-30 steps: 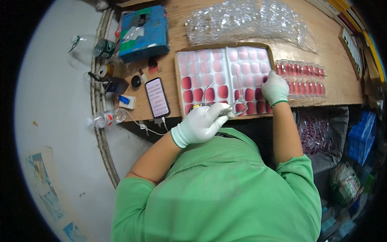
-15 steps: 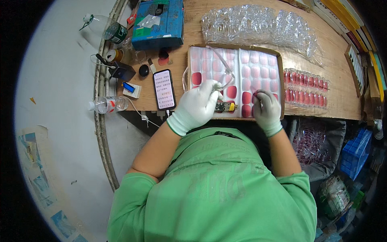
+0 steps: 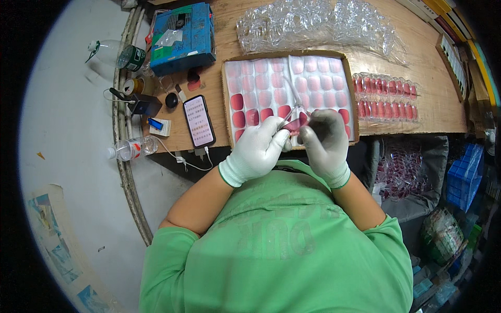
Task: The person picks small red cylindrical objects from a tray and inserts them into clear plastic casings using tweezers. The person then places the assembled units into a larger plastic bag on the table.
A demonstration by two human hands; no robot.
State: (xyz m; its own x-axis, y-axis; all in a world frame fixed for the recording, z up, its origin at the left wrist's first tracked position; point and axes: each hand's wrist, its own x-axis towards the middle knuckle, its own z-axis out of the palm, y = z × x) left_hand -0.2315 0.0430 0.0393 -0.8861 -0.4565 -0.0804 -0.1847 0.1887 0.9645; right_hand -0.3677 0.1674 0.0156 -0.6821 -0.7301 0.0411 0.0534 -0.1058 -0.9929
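Observation:
My gloved left hand (image 3: pixel 255 148) is closed on a clear spectacle frame (image 3: pixel 298 99), whose temple points up and away over the box. A dark red tinted lens (image 3: pixel 296 124) is at the frame's front, between my two hands. The fingers and thumb of my gloved right hand (image 3: pixel 330 148) close on the lens's right end; its fingertips partly cover it. Just beyond my hands lies a shallow cardboard box (image 3: pixel 226 99) with rows of red lenses. Many are veiled by a white translucent sheet; several along the near and left sides show bare.
Clear frames (image 3: pixel 318 26) are heaped behind the box; frames with red lenses (image 3: pixel 386 96) line up to its right. Left are a lit phone (image 3: pixel 199 122), a blue box (image 3: pixel 182 39) and plastic bottles (image 3: pixel 130 149). A grey-lined bin (image 3: pixel 402 172) stands below the table's right side.
My right hand has moved from the lens box to the frame, bringing a red lens to it. The small tool beside my left hand is out of sight now. The view has shifted.

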